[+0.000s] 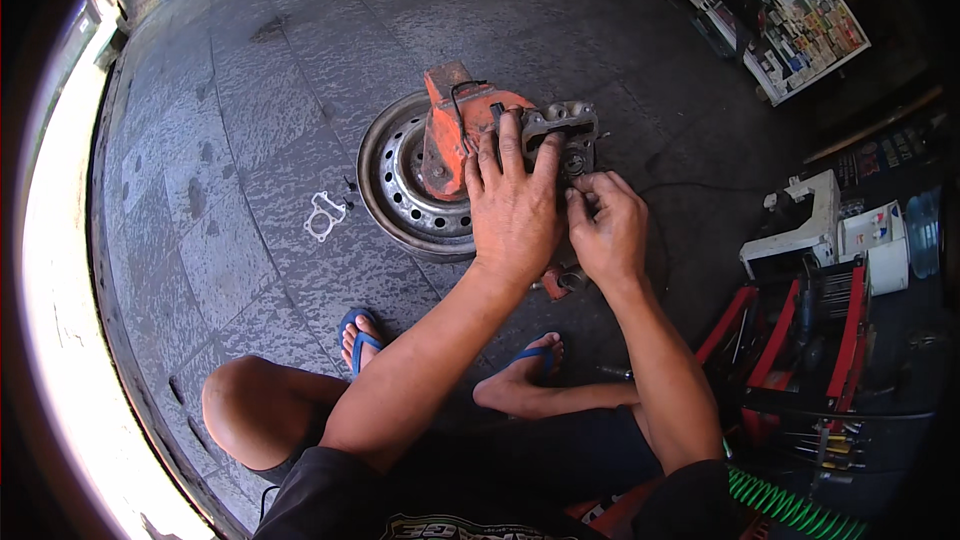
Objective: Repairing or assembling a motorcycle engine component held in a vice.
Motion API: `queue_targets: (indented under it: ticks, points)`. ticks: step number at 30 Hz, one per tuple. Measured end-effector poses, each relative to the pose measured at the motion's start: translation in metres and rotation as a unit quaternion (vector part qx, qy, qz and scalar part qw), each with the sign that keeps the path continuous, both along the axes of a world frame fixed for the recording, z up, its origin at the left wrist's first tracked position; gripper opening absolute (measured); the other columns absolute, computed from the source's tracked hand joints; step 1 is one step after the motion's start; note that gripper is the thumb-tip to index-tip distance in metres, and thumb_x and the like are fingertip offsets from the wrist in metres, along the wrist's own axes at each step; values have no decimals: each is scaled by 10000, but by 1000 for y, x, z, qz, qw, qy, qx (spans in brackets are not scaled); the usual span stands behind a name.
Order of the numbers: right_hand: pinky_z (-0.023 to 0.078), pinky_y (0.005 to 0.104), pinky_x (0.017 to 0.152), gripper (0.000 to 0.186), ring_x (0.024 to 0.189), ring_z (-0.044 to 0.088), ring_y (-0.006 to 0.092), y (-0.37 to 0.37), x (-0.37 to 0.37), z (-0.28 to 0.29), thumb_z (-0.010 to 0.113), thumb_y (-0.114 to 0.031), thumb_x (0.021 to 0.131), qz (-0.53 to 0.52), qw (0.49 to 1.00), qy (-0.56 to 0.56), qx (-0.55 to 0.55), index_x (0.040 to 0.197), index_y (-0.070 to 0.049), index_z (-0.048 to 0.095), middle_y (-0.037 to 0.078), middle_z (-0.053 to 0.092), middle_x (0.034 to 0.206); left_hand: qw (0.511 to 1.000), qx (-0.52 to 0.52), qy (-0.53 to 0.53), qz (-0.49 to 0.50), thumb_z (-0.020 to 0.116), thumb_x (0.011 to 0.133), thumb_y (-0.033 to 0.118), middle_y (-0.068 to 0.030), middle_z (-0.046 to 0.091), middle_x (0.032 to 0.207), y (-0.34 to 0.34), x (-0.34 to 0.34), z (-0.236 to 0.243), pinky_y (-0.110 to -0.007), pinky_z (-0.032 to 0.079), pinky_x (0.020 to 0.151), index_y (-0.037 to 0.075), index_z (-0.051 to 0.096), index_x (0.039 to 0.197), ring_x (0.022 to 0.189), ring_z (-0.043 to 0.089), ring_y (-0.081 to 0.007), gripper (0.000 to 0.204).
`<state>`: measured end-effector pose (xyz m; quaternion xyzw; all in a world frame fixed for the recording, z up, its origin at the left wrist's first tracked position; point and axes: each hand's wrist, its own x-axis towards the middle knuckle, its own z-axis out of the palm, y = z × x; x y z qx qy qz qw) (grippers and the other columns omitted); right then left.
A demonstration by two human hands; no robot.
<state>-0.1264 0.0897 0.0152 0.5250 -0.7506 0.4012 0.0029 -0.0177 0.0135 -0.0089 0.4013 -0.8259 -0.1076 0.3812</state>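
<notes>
A grey metal engine part (568,118) sits at the right of an orange metal housing (444,90), which is mounted over a steel wheel rim (388,190) on the floor. My left hand (512,200) rests across the housing and the engine part with its fingers spread and stretched out. Beside it, my right hand (608,225) has thumb and fingertips closed at the part's lower edge; what they pinch is too small to make out. A smaller orange-and-metal piece (560,283) shows below my hands, partly hidden. A silver gasket (327,220) lies left of the rim.
Red tool trays (855,330), white machine pieces (800,230) and a green coiled hose (790,500) are at the right. A sticker-covered board (810,30) stands upper right. The paved floor (230,80) meets a bright edge at left. My sandalled feet (362,340) are below.
</notes>
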Motion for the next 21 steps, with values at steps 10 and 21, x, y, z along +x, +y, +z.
queue_targets:
  ticks: [10, 21]
  points:
    - [577, 460, 785, 114, 907, 730, 396, 3, -11, 0, 723, -11, 916, -30, 1000, -4, -5, 1028, 2, 738, 166, 723, 980, 998, 28, -27, -59, 892, 763, 269, -320, 349, 1630, -3, 20, 19, -634, 380, 1180, 196, 576, 1522, 1424, 455, -534, 825]
    - [587, 442, 798, 156, 933, 737, 386, 8, 2, -5, 693, 47, 918, -28, 999, 36, -28, 1068, 27, 733, 180, 719, 1014, 994, -46, -76, -65, 918, 724, 273, -283, 324, 1676, -11, 24, 43, -655, 313, 1226, 158, 633, 1459, 1506, 364, -507, 797]
